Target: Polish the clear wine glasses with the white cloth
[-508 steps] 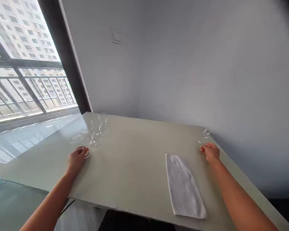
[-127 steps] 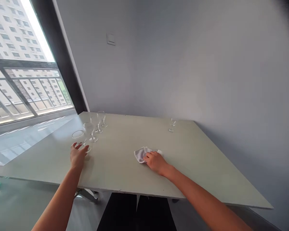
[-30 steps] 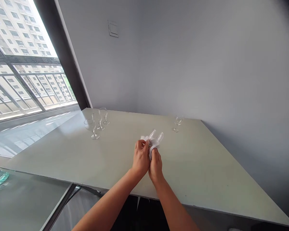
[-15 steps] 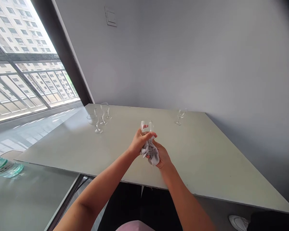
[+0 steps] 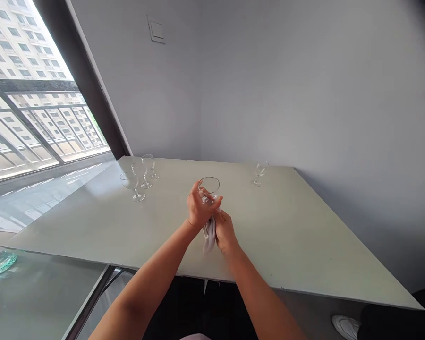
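Note:
Over the middle of the table, my left hand [image 5: 199, 208] is wrapped around the bowl of a clear stemmed glass [image 5: 209, 184], its rim facing up and slightly toward me. Just below, my right hand [image 5: 225, 230] is closed on a pale grey cloth [image 5: 209, 236] bunched around the lower part of the glass. The stem and foot are hidden by the cloth and fingers. A loose end of the cloth hangs down beneath my hands.
Three stemmed glasses [image 5: 129, 181] stand upright together at the table's left back. One more glass [image 5: 259, 173] stands at the back right. A clear bottle [image 5: 2, 262] lies on the lower surface at left. Walls border the table [image 5: 286, 226] behind.
The glass has tipped, so its round rim now shows. My left hand has turned around the bowl, and the cloth hangs lower. The whole view has shifted slightly.

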`<action>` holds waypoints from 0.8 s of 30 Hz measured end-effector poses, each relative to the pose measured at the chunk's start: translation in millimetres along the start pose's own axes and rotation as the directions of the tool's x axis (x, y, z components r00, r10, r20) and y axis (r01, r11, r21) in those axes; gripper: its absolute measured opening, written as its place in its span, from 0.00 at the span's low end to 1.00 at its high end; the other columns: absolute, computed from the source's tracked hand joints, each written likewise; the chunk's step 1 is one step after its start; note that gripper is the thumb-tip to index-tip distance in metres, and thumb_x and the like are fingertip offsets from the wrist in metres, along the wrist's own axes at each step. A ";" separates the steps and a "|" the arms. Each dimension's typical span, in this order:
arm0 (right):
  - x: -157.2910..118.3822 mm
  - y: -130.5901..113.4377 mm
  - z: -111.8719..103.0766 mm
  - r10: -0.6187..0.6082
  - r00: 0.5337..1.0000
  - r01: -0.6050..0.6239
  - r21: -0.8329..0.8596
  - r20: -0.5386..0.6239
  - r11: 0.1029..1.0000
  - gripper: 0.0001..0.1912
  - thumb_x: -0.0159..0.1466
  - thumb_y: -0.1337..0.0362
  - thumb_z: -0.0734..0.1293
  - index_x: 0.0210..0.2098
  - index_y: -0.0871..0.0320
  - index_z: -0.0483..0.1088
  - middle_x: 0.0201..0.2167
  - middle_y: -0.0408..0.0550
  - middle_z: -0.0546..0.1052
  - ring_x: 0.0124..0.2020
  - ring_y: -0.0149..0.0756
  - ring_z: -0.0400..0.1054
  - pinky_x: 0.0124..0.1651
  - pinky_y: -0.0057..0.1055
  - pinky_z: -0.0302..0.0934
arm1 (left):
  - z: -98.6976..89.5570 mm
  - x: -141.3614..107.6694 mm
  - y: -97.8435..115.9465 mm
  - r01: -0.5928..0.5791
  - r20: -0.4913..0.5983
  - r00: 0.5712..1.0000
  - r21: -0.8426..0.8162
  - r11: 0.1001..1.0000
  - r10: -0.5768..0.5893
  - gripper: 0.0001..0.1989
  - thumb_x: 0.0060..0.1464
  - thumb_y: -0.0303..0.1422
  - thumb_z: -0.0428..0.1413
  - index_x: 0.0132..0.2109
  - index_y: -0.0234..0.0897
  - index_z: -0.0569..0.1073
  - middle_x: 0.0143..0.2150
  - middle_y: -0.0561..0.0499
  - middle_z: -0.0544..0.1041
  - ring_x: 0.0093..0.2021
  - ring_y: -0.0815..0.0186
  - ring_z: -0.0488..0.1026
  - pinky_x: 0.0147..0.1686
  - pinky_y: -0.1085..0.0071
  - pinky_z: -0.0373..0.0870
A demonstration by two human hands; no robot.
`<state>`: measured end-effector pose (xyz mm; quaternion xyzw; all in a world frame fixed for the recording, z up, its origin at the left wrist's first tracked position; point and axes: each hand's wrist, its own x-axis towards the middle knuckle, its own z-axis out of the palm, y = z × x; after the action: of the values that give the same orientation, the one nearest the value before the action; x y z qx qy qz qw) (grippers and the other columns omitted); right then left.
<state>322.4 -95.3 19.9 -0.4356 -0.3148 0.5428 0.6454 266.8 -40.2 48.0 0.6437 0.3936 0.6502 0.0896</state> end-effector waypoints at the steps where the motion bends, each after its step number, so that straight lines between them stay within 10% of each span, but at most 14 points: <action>1: 3.5 0.3 -5.3 -0.008 1.000 0.008 -0.063 0.016 0.998 0.18 0.54 0.48 0.64 0.23 0.58 0.64 0.18 0.39 0.64 0.20 0.27 0.55 0.22 0.26 0.49 | -0.1 2.2 -4.5 -0.040 0.011 0.999 0.031 0.999 0.039 0.34 0.39 0.36 0.60 0.52 0.36 0.55 0.19 0.61 0.68 0.31 0.66 0.72 0.42 0.63 0.66; 5: 11.1 -10.4 -29.7 -0.008 0.993 0.064 -0.473 0.118 0.879 0.21 0.55 0.46 0.60 0.20 0.58 0.62 0.17 0.40 0.62 0.20 0.28 0.54 0.24 0.27 0.48 | -5.9 20.1 -15.6 0.009 0.001 1.000 0.135 0.991 -0.009 0.34 0.40 0.38 0.59 0.53 0.35 0.55 0.21 0.60 0.69 0.28 0.67 0.72 0.38 0.66 0.67; 11: 20.2 -58.4 -54.9 -0.301 0.930 0.287 -0.930 0.213 0.231 0.18 0.57 0.48 0.61 0.32 0.55 0.72 0.30 0.48 0.70 0.36 0.38 0.61 0.35 0.31 0.55 | -12.9 35.6 -4.6 0.246 0.097 0.960 0.152 0.957 -0.262 0.34 0.43 0.41 0.58 0.55 0.39 0.53 0.27 0.58 0.70 0.21 0.72 0.67 0.26 0.74 0.63; 18: 36.1 -65.0 -40.6 -0.150 0.942 0.332 -0.770 0.300 0.545 0.08 0.54 0.60 0.63 0.30 0.55 0.72 0.24 0.41 0.71 0.28 0.33 0.63 0.30 0.27 0.55 | 18.0 -0.7 26.0 0.353 0.386 0.858 0.035 0.935 -0.339 0.34 0.45 0.37 0.57 0.57 0.44 0.52 0.32 0.55 0.72 0.26 0.70 0.69 0.29 0.72 0.64; 24: 39.4 -64.6 -68.2 -0.225 0.957 0.289 -0.646 0.182 0.706 0.08 0.50 0.63 0.66 0.16 0.55 0.69 0.20 0.42 0.72 0.29 0.37 0.65 0.35 0.30 0.57 | -10.6 11.8 68.2 0.100 0.375 0.923 -0.018 0.995 -0.086 0.20 0.46 0.34 0.57 0.48 0.46 0.68 0.37 0.51 0.70 0.32 0.67 0.68 0.32 0.68 0.66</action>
<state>418.3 -74.0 46.9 -0.5641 -0.5738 0.3178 0.5016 282.0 -83.0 101.3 0.7344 0.3875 0.5180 0.2054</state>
